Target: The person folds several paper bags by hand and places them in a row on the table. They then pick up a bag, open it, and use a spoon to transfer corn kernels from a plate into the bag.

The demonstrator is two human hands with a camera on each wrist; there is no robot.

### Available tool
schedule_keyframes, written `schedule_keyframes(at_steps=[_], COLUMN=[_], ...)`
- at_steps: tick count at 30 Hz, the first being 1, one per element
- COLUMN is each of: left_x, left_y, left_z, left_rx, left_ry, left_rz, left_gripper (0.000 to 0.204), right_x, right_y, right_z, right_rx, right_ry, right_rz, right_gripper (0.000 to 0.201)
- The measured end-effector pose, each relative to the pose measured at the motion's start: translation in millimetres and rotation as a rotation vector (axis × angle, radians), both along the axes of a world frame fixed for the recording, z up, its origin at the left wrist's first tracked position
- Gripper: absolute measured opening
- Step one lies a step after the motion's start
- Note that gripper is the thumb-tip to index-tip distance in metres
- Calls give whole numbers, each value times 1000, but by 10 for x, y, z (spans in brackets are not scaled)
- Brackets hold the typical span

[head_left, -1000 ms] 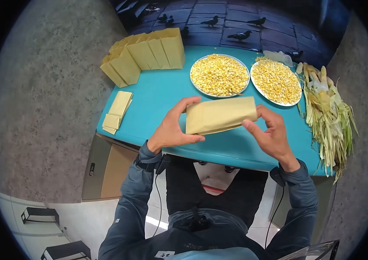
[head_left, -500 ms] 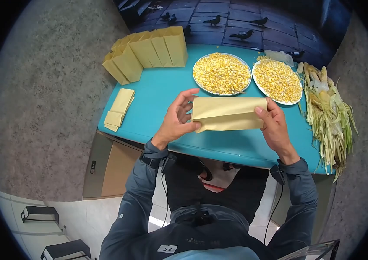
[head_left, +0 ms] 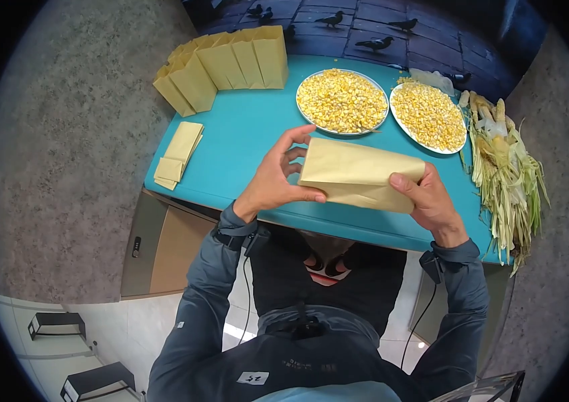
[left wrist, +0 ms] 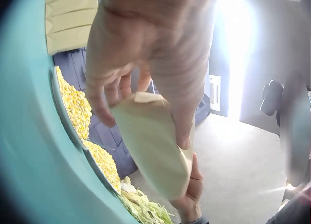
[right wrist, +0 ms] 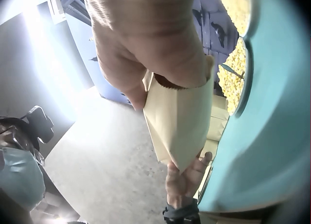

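A tan paper bag [head_left: 363, 167] lies sideways between both hands above the front of the table. My right hand [head_left: 437, 205] grips its right end, thumb on the near face. In the right wrist view, the fingers reach inside the mouth of the bag [right wrist: 180, 118], with the thumb outside. At the bag's left end is my left hand [head_left: 273, 175], its fingers spread loosely and its thumb at the lower corner. From the left wrist, the thumb lies along one side of the bag [left wrist: 151, 144], the fingers bent by the other.
Several upright paper bags [head_left: 244, 63] stand at the back left, with flat folded bags [head_left: 180, 151] nearer. Behind the hands are two plates of corn kernels [head_left: 342, 100] [head_left: 428, 115]. Corn husks and cobs [head_left: 509, 174] hang over the right edge of the teal table [head_left: 244, 127].
The right hand has shifted right and slightly lower, and the bag has moved right and tilted down at that end. The left hand has loosened its spread around the other end.
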State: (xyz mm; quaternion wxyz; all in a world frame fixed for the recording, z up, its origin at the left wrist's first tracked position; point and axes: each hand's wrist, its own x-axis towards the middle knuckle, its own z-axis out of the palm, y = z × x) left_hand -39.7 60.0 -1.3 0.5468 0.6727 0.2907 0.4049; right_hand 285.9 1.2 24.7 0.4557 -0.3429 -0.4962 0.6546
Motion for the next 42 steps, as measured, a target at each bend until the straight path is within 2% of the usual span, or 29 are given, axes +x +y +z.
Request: schedule_keyframes(at_steps=[3,5,6,7,8,9,10,13,15,17,18,20,21,23,24,28,29,32,34,36,39,42], left_x=[-91,-105,-133,-174,-202,-200,-181,-159,-90,-89,-105,-118,-99,-73,-62,-79,-81,-54,-44,-53,-82,-104], left_y=[63,60,73,101,118,111,107,157,119,83,76,95,105,142,142,130,113,-22,-109,-57,-28,-3], left_z=[-12,-44,-36,-13,10,16,20,63,120,185,186,155,108,36,24,20,25,143,228,163,90,71], left_rx=[0,7,5,-320,-645,-647,-706,-777,-570,-604,-548,-486,-404,-317,-334,-352,-353,-248,-166,-129,-48,42], left_ry=[16,-127,-130,-297,-464,-465,-419,-321,-188,-235,-270,-306,-291,-276,-277,-321,-321,-320,-45,-50,-62,-114], left_rz=[-19,-5,5,-97,-202,-195,-236,-347,-223,-192,-187,-181,-170,-160,-128,-86,-82,-140,-39,-11,31,24], left_gripper=[132,109,109,97,90,90,89,90,79,74,75,76,76,76,78,84,84,89,98,102,107,105], right_x=[60,-5,-21,-46,-74,-111,-177,-245,-211,-161,-94,38,29,23,13,-37,-50,-63,-82,-120,-90,-85], right_y=[-7,-55,-77,-65,-53,-56,-86,-105,-122,-128,-121,-69,-52,0,39,63,63,55,50,50,78,89], right_z=[101,170,196,191,185,179,200,101,97,180,137,-35,-90,-175,-194,-148,-136,-167,-163,-125,-200,-164], right_rx=[71,265,271,268,683,1101,1086,1178,1162,1029,1032,423,423,-32,-123,-96,-55,-14,-11,-152,-96,-88], right_ry=[-106,-237,-294,-294,-559,-817,-926,-1017,-1071,-848,-849,-302,-302,187,294,301,242,177,172,256,175,244], right_rz=[45,6,49,59,57,50,117,187,194,183,184,254,255,200,236,237,210,189,195,179,186,200], right_gripper=[45,44,49,49,52,55,57,58,58,59,59,49,49,49,51,50,49,48,49,49,49,49])
